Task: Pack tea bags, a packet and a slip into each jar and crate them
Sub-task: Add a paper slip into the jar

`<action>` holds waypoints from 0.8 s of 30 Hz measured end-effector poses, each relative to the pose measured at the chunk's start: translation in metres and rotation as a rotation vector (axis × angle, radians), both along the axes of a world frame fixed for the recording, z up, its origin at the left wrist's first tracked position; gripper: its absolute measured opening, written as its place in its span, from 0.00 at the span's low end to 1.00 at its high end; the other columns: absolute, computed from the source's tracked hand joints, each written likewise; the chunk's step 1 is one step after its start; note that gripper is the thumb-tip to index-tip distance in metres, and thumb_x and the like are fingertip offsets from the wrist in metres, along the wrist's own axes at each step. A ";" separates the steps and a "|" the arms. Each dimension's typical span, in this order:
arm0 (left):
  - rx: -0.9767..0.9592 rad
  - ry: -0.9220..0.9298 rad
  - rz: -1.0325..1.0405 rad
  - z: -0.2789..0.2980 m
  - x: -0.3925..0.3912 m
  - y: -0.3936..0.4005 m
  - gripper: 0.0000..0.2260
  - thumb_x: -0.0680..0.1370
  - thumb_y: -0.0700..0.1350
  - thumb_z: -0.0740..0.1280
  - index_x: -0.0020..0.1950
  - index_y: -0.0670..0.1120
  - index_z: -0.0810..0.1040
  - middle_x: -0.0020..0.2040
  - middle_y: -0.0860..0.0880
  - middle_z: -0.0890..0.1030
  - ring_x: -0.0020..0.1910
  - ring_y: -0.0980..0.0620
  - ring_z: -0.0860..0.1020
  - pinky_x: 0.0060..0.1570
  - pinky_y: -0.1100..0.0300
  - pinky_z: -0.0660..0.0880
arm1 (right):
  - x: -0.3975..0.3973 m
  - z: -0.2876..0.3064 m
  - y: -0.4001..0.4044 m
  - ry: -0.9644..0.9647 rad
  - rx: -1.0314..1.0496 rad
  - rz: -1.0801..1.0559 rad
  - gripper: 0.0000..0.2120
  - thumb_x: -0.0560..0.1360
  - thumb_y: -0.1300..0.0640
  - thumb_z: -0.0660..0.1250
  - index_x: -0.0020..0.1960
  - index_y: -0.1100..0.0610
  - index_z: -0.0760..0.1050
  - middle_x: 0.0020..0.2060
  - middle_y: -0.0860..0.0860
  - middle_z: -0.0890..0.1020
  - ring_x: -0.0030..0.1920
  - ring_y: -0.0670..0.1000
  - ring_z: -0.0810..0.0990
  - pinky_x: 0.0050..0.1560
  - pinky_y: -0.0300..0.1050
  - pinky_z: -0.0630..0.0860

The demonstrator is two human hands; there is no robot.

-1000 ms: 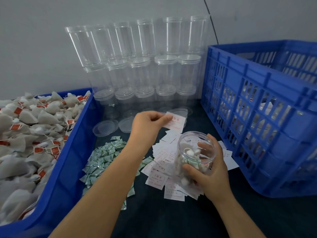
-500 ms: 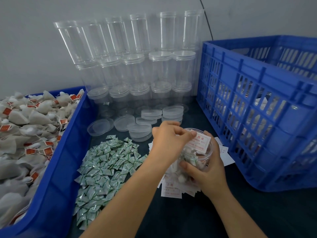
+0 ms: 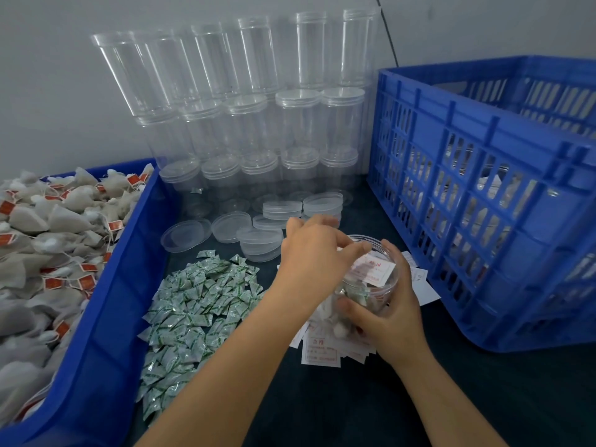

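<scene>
Seen from the head camera, looking down over a person's two bare forearms at a dark surface (image 3: 483, 398)

The right hand (image 3: 392, 312) curls its fingers and thumb around a clear jar (image 3: 371, 285), holding it tilted just above a scatter of white slips (image 3: 321, 350) with red print. The jar holds pale tea bags and something green low down. The left hand (image 3: 314, 258) is at the jar's open mouth, fingertips pinched on one slip (image 3: 374, 269) that lies partly inside the rim.

To the left of the hands, a heap of small green-and-white packets (image 3: 193, 304) spreads over the surface. Further left, a blue bin (image 3: 106, 317) is piled with grey-white tea bags (image 3: 48, 227) carrying red tags.

Behind the hands, loose clear lids (image 3: 258, 243) lie flat or in short stacks. Behind those, empty clear jars (image 3: 300, 124) stand stacked in rows against a grey wall.

On the right, a tall blue slatted crate (image 3: 483, 195) stands on the surface just beside the slips; through its slots, filled jars show dimly, too hidden to count
</scene>
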State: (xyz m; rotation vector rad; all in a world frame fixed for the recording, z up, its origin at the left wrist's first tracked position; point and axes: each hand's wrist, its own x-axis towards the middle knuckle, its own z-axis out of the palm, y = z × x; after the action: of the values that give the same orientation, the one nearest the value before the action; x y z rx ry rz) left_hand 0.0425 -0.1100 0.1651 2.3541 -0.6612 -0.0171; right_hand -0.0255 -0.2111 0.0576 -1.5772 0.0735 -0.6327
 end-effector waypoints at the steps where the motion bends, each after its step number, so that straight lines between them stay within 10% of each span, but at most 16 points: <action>1: -0.046 -0.048 0.003 -0.001 -0.001 0.002 0.14 0.74 0.60 0.67 0.52 0.54 0.84 0.67 0.58 0.71 0.65 0.56 0.57 0.64 0.57 0.61 | 0.000 0.000 0.000 -0.008 -0.005 0.000 0.43 0.57 0.41 0.78 0.67 0.27 0.61 0.63 0.28 0.73 0.65 0.35 0.73 0.56 0.27 0.73; 5: -0.364 -0.074 -0.057 -0.016 -0.008 0.023 0.32 0.65 0.70 0.66 0.66 0.61 0.69 0.65 0.63 0.67 0.65 0.64 0.60 0.58 0.73 0.61 | -0.001 0.001 0.000 -0.005 0.008 0.010 0.42 0.57 0.40 0.79 0.65 0.26 0.62 0.60 0.32 0.75 0.62 0.33 0.74 0.50 0.26 0.74; 10: -0.386 0.335 -0.326 -0.063 -0.010 0.046 0.54 0.56 0.60 0.80 0.74 0.61 0.52 0.74 0.59 0.61 0.70 0.63 0.63 0.64 0.69 0.64 | -0.003 0.000 -0.002 0.020 -0.014 0.024 0.44 0.54 0.39 0.79 0.63 0.20 0.61 0.61 0.40 0.75 0.62 0.39 0.76 0.54 0.37 0.78; 13: -0.514 0.407 -0.431 -0.080 -0.015 0.036 0.50 0.60 0.43 0.82 0.70 0.70 0.56 0.68 0.59 0.71 0.66 0.53 0.73 0.61 0.52 0.74 | -0.004 0.002 -0.003 0.017 -0.034 0.057 0.42 0.58 0.40 0.75 0.68 0.30 0.61 0.62 0.43 0.74 0.62 0.37 0.75 0.53 0.32 0.76; 19: -0.563 0.253 -0.320 -0.088 -0.014 0.025 0.42 0.61 0.50 0.81 0.60 0.79 0.59 0.61 0.69 0.73 0.61 0.66 0.73 0.53 0.71 0.72 | -0.012 0.023 -0.017 0.122 -0.211 0.045 0.43 0.58 0.35 0.75 0.68 0.34 0.60 0.66 0.34 0.67 0.64 0.27 0.67 0.55 0.22 0.69; 24: -0.557 0.280 -0.326 -0.087 -0.016 0.022 0.41 0.63 0.48 0.80 0.60 0.79 0.60 0.60 0.67 0.74 0.61 0.65 0.74 0.54 0.68 0.74 | -0.012 0.074 -0.048 0.384 -0.597 0.275 0.46 0.61 0.36 0.77 0.69 0.28 0.51 0.69 0.35 0.65 0.67 0.28 0.63 0.61 0.26 0.65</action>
State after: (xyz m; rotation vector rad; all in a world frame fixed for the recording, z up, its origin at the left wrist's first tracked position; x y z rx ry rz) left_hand 0.0264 -0.0879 0.0780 1.6565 -0.7838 -0.2669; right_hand -0.0372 -0.2589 0.1317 -2.2245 -0.0532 -0.1243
